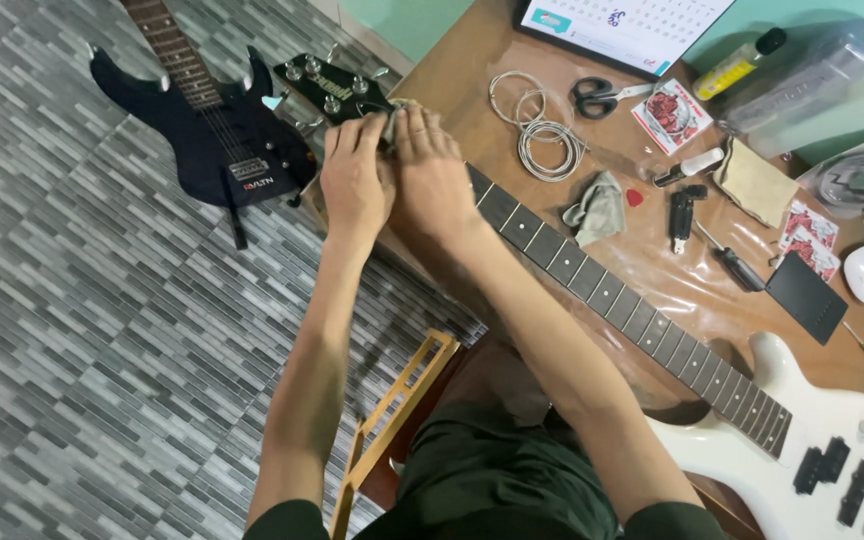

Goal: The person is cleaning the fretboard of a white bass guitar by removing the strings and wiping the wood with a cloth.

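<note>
A white electric guitar (832,440) lies across the wooden table (452,70), its dark fretted neck (602,290) running up-left to a black headstock (327,85) with silver tuners. My left hand (355,180) and my right hand (432,170) are pressed side by side on the neck just below the headstock. A small grey cloth (392,125) peeks out between the fingers of both hands. What lies under my palms is hidden.
On the table lie coiled strings (542,135), scissors (597,95), a grey rag (597,210), a red pick (634,197), screwdrivers (737,265), a black plate (805,297) and string packets (672,113). A dark guitar (217,130) lies on the tiled floor. A wooden frame (392,420) stands by my knee.
</note>
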